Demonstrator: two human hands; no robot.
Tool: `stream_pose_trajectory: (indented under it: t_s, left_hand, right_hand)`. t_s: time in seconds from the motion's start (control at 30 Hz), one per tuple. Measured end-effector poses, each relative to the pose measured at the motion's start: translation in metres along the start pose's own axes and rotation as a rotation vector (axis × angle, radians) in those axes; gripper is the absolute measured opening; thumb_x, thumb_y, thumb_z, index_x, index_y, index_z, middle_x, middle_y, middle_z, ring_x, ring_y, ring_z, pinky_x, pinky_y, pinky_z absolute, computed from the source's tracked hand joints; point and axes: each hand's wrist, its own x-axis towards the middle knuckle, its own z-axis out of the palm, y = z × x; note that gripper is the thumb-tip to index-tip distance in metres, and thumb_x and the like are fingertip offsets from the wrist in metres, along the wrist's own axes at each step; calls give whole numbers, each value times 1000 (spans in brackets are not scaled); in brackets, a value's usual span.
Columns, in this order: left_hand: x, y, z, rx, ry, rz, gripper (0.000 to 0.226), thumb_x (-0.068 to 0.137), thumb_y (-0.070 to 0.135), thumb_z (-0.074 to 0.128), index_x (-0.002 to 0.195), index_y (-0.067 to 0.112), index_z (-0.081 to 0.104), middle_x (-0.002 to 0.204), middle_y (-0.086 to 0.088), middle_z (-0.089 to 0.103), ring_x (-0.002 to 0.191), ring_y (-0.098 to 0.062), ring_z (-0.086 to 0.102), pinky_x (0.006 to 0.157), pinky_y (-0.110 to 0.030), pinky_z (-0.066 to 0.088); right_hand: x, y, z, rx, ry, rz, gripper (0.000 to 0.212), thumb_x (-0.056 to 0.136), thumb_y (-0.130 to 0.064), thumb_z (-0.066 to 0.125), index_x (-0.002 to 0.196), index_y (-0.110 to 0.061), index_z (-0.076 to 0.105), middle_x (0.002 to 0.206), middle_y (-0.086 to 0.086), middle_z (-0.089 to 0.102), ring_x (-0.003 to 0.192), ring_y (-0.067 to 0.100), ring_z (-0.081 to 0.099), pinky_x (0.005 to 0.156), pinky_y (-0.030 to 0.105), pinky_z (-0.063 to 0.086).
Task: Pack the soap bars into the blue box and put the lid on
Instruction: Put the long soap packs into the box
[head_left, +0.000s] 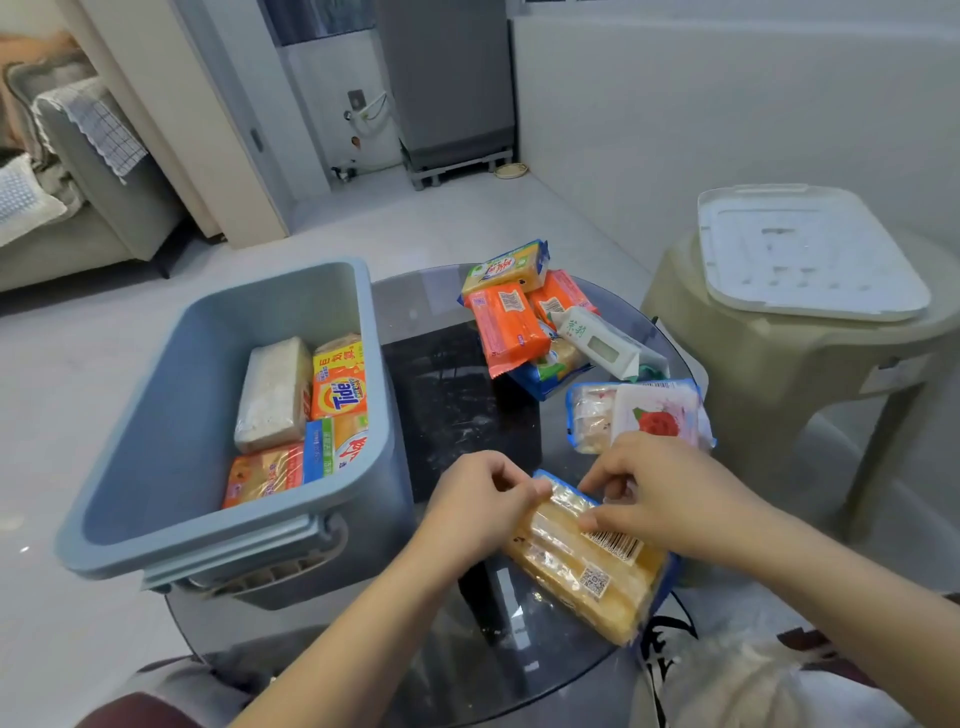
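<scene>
Blue box (156, 441) at left on glass worktop (447, 364), part-filled along its right wall; white lid (810, 254) far right on a stool (779, 374). Yellow soap pack (587, 566) near centre, both hands pinching its far end: left hand (472, 504), right hand (670, 493), fingers curled. Risk: slick wrapper slips mid-lift

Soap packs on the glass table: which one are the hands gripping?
The yellow multi-bar pack with the barcode, nearest the camera; both the left hand and right hand pinch it.
</scene>
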Motion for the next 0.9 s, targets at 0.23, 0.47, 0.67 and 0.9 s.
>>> stream_pose_trajectory:
  t_s: [0.23, 0.47, 0.67, 0.9]
  left_hand:
    - [-4, -2, 5, -203, 150, 86, 18, 84, 26, 66, 72, 14, 61, 77, 2, 68, 74, -16, 65, 67, -35, 54]
    - [1, 13, -14, -394, 290, 227, 24, 87, 15, 62, 65, 18, 54, 94, 8, 72, 85, -13, 68, 74, -37, 57]
    - [6, 38, -25, -510, 304, 254, 15, 90, 22, 60, 75, 18, 58, 85, 4, 67, 76, -13, 65, 57, -20, 54]
    - [42, 85, -23, -682, 232, 238, 12, 83, 30, 69, 77, 20, 66, 90, -7, 71, 81, -21, 68, 73, -35, 57]
  right_hand:
    - [3, -2, -1, 58, -21, 10, 29, 72, -50, 70, 96, -34, 69, 71, -13, 61, 69, 1, 57, 61, 17, 44]
    - [14, -4, -6, 397, -51, -25, 23, 75, -46, 69, 95, -34, 64, 88, -12, 71, 85, 0, 67, 81, 23, 55]
    - [20, -4, -23, 653, -95, 23, 35, 79, -44, 65, 110, -29, 62, 99, -1, 74, 88, 14, 72, 86, 40, 56]
    - [31, 9, -59, 861, 42, 116, 29, 80, -34, 67, 105, -19, 68, 90, 5, 77, 83, 23, 73, 84, 41, 56]
